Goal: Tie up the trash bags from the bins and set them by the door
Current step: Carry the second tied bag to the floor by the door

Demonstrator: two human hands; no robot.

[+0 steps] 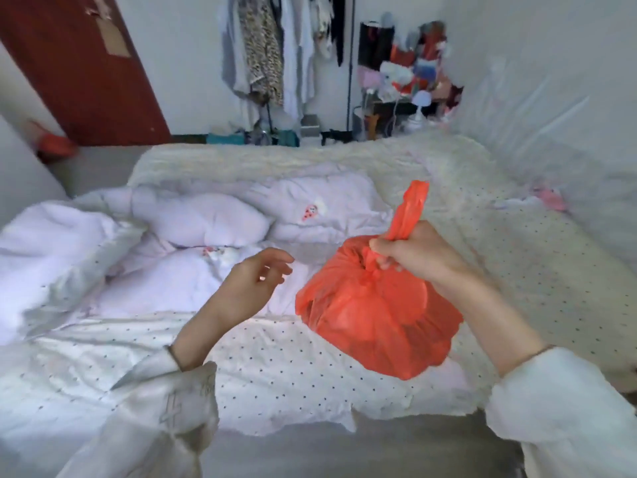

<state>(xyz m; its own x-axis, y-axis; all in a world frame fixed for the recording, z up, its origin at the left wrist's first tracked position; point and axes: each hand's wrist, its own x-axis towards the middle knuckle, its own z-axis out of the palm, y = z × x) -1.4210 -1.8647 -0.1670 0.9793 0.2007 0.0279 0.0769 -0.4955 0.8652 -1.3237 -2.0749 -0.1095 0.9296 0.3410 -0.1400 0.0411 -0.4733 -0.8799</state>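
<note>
A full orange-red trash bag (pixel 375 315) hangs in the air above the bed. My right hand (pixel 413 251) grips its twisted neck just above a knot, and the bag's loose end sticks up past my fist. My left hand (pixel 256 282) hovers a little to the left of the bag with relaxed, slightly curled fingers, holding nothing and not touching the bag. A dark red door (pixel 86 70) stands at the far left of the room. A second orange-red bag (pixel 55 146) lies on the floor near the door, blurred.
A bed (pixel 275 381) with a dotted white sheet and a rumpled white duvet (pixel 172 236) fills the foreground. Clothes hang on a rack (pixel 275 56) at the back wall. A cluttered table (pixel 406 84) stands at back right. A white curtain (pixel 551 98) borders the right side.
</note>
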